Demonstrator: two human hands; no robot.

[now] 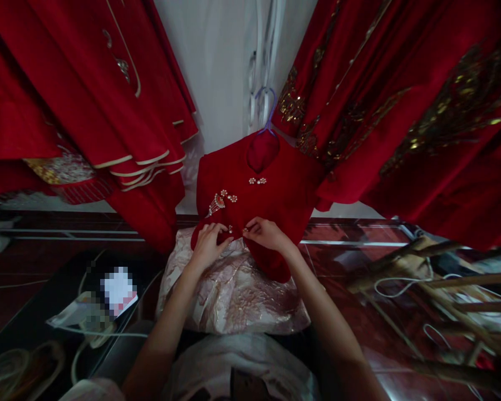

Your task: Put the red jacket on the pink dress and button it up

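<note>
A small red velvet jacket (pixel 254 195) hangs in front of me on a hanger with a purple hook (pixel 268 108). Pearl clasps (pixel 258 181) run down its front, and a tasselled brooch (pixel 217 203) sits at its left. My left hand (pixel 209 245) and my right hand (pixel 267 234) meet at the jacket's lower front, fingers pinched on the cloth around a small pearl fastening (pixel 237 229). Under the jacket hangs a pale pink brocade skirt (pixel 234 295), against which my forearms rest.
Red embroidered robes (pixel 87 111) hang at the left, and gold-trimmed red robes (pixel 401 111) at the right. A white wall (pixel 217 72) stands behind. On the dark floor lie a white cable (pixel 108 334) at the lower left and wooden poles (pixel 463 284) at the right.
</note>
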